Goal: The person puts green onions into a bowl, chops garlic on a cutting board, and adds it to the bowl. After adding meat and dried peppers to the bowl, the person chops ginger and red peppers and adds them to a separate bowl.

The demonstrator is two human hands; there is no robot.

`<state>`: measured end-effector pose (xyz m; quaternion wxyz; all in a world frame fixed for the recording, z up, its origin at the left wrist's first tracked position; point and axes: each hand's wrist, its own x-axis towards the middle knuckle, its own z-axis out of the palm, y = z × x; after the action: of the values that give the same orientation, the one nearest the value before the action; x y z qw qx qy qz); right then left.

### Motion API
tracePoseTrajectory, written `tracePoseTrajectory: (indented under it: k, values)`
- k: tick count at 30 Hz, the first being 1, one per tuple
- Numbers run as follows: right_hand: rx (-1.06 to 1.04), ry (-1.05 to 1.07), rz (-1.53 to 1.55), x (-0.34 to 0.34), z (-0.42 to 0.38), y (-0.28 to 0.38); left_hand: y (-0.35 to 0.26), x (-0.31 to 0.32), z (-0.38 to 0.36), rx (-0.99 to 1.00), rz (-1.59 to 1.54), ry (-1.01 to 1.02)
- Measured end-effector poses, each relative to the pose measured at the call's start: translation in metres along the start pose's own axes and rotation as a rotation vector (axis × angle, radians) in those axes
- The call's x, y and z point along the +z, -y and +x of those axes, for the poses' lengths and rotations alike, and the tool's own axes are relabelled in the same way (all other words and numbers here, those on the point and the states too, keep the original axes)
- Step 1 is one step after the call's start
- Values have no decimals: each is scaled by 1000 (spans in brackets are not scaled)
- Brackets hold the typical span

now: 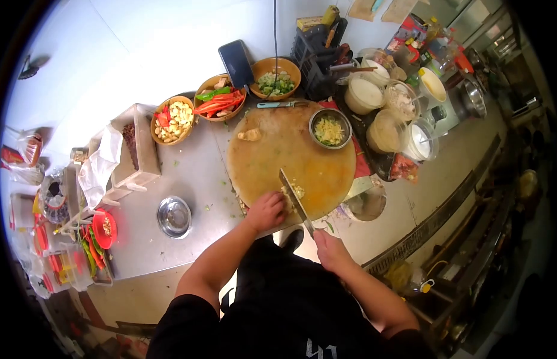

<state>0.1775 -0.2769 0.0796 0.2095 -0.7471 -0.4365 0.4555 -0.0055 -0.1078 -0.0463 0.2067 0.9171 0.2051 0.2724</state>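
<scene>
My right hand (333, 250) grips the handle of a kitchen knife (295, 200), its blade standing on edge on a round chopping board (254, 170). Beside the blade's left face, my left hand (267, 211) rests on the board's near edge with its fingers curled together; whatever lies under them is hidden. Finely chopped pale bits (298, 191) lie along the blade's right side. Farther back on the board sits a piece of ginger (250, 135). At the board's right edge stands a steel bowl (314, 136) holding chopped yellow and green bits.
Behind the board are bowls of garlic and red pieces (173, 121), sliced peppers (218, 103) and chopped greens (276, 81). A small knife (281, 105) lies at the board's far edge. A shiny steel bowl (174, 216) stands left. Tubs (365, 94) crowd the right.
</scene>
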Motion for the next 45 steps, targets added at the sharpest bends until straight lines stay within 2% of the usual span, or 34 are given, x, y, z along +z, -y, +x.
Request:
tracePoseTrajectory:
  k: [5,9,11,15,17,21,24,27,28,30,32,33,35,37,38,39,40,41,44,45]
  values:
    - [18,49,-44,2,7,-8,-3,-2,3,25,50,-111]
    - [-8,11,22,1,-5,4,-15,-13,-5,-42,36,-122]
    - [28,85,-55,2,1,1,-19,-20,-5,-54,74,-112]
    - [-11,65,-10,1,-5,10,-18,-15,-22,-81,92,-99]
    - [18,106,-77,5,0,1,-19,-11,-26,-135,104,-105]
    - [25,175,-25,-9,6,-7,-23,-9,-20,-161,143,-118]
    - [18,-140,56,-28,2,-8,-22,-2,-12,-207,158,-140]
    - [14,-282,-182,-50,11,-10,-24,-4,-6,-249,129,-159]
    - [15,-284,-180,-50,12,-13,-23,-3,-8,-283,106,-180]
    - [41,-149,-270,-50,11,-14,-24,-1,-9,-317,82,-195]
    - [-14,-27,-257,-41,6,-14,-24,1,-5,-463,76,-268]
    - [-74,-49,-241,-35,4,-19,-21,6,-3,-460,76,-267]
    - [-135,-70,-224,-25,4,-35,-16,19,2,-605,5,-323]
    - [170,32,221,-23,5,-54,-19,25,19,-557,52,-245]
    - [172,36,221,-27,3,-66,-23,27,25,-508,98,-169]
    - [334,109,534,-36,1,-80,-26,26,26,-512,99,-168]
    - [496,181,847,-43,-1,-89,-29,26,28,-429,-1,-62]
    - [521,207,957,-46,-3,-96,-32,25,29,-344,-101,44]
    - [572,308,1070,-40,-2,-129,-41,25,18,-330,-224,62]
    - [579,320,972,-34,2,-123,-45,29,14,-335,-220,68]
